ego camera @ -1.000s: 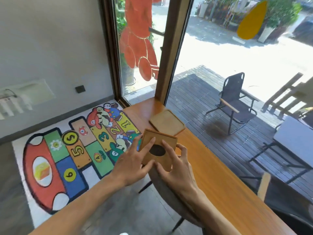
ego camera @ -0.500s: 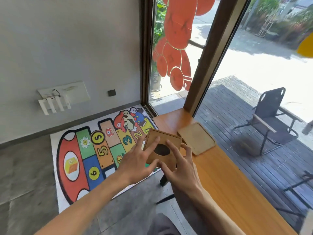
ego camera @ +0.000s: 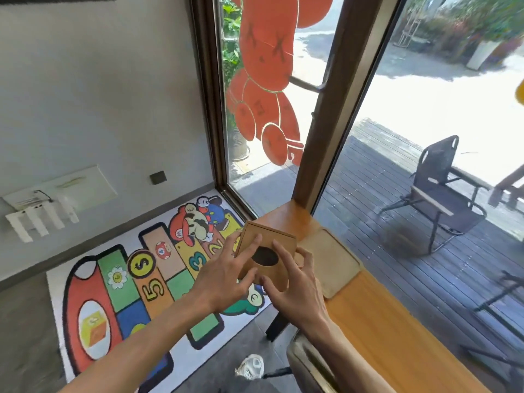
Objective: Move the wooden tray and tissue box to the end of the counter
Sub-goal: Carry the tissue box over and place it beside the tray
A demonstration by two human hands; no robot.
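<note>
The wooden tissue box [ego camera: 269,245], a brown cube with a dark oval opening on top, is held between both hands at the counter's left edge. My left hand [ego camera: 226,275] grips its left side, fingers spread over the top. My right hand [ego camera: 295,285] holds its right and near side. The flat wooden tray [ego camera: 331,262] lies on the orange-brown counter [ego camera: 382,330] just right of the box, close to the counter's far end by the window post.
A dark window post [ego camera: 329,109] and glass rise at the counter's far end. A colourful play mat [ego camera: 141,279] covers the floor on the left. A stool [ego camera: 309,364] and a shoe [ego camera: 251,367] sit below the counter. A folding chair [ego camera: 439,188] stands outside.
Both hands have carried the tissue box along the counter toward its far end, near the tray. The view has swung up and left, bringing the window post closer.
</note>
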